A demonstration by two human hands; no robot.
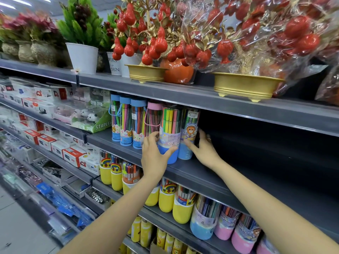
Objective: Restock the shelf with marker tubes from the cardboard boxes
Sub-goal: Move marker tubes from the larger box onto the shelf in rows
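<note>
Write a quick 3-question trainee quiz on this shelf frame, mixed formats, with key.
1. True or false: the left hand grips the blue-based marker tube at the shelf edge.
2. Multiple choice: the right hand touches a) a gold planter, b) the bear-print tube, c) a stapler box.
3. Fill in: right of the bear-print tube, the shelf looks ____.

Key: 1 true; 2 b; 3 bare
</note>
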